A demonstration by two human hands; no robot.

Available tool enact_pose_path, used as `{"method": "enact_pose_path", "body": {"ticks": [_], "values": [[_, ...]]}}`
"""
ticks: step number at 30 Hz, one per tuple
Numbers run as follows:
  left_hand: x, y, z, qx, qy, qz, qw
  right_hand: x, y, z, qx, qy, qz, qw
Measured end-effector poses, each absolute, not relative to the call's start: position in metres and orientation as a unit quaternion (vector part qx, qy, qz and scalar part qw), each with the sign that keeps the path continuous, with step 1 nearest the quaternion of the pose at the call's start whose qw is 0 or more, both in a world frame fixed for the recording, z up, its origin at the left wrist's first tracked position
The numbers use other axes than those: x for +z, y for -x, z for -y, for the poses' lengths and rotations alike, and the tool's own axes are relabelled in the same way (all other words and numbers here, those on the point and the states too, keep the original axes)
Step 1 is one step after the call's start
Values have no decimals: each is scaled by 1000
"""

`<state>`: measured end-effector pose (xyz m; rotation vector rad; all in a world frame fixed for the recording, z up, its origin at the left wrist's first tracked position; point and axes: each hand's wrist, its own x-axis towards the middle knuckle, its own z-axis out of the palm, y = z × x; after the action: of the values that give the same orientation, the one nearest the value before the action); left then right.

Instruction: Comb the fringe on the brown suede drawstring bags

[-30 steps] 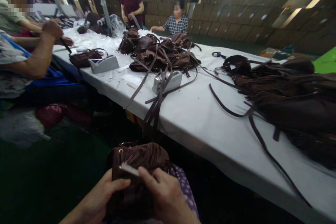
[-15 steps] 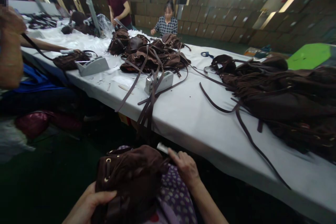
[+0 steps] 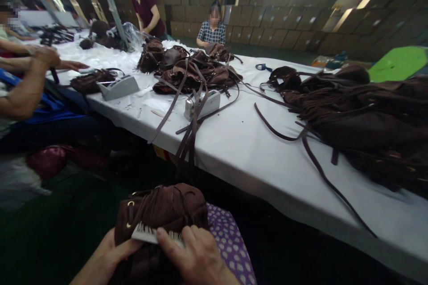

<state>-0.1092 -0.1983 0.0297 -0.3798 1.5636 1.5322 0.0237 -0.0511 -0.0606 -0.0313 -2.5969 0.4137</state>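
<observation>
A dark brown fringed bag (image 3: pixel 180 202) with gold eyelets rests on my lap, over purple patterned cloth. My left hand (image 3: pixel 109 251) grips its left side, thumb lying on top. In my right hand (image 3: pixel 197 249) is a pale comb (image 3: pixel 147 233), teeth pointing up and away from me, index finger stretched along it. The comb lies across the front of the bag, its left end close to my left thumb. The underside of the bag and most fingers of my left hand are hidden.
A long white-covered table (image 3: pixel 240 142) runs ahead. On it are piled brown bags (image 3: pixel 361 124), more bags (image 3: pixel 190 69) with trailing straps, and grey tape dispensers (image 3: pixel 203 104). Co-workers sit or stand around it, one person's arm (image 3: pixel 30 80) at left. Cartons (image 3: pixel 267 13) line the back.
My right hand has brought the comb from the bag's far right edge leftward and nearer, onto its front. At left, a co-worker's raised arm has come down and moved right.
</observation>
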Motion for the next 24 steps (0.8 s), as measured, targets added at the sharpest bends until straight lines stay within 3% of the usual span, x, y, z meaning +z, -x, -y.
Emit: {"method": "enact_pose_path", "body": {"ticks": [4, 10, 15, 18, 22, 24], "values": [[32, 108, 203, 625, 137, -607, 472, -87, -35, 9, 52, 92, 981, 161], [34, 99, 197, 640, 169, -584, 470, -128, -70, -54, -25, 88, 988, 124], [42, 119, 215, 631, 197, -626, 414, -140, -119, -94, -114, 315, 939, 83], [42, 122, 217, 626, 190, -652, 384, -125, -125, -76, -6, 303, 949, 87], [32, 112, 197, 654, 135, -600, 441, -80, -73, -1, 197, 184, 947, 173], [29, 109, 190, 661, 104, -569, 478, -60, -41, 29, 195, 105, 952, 213]]}}
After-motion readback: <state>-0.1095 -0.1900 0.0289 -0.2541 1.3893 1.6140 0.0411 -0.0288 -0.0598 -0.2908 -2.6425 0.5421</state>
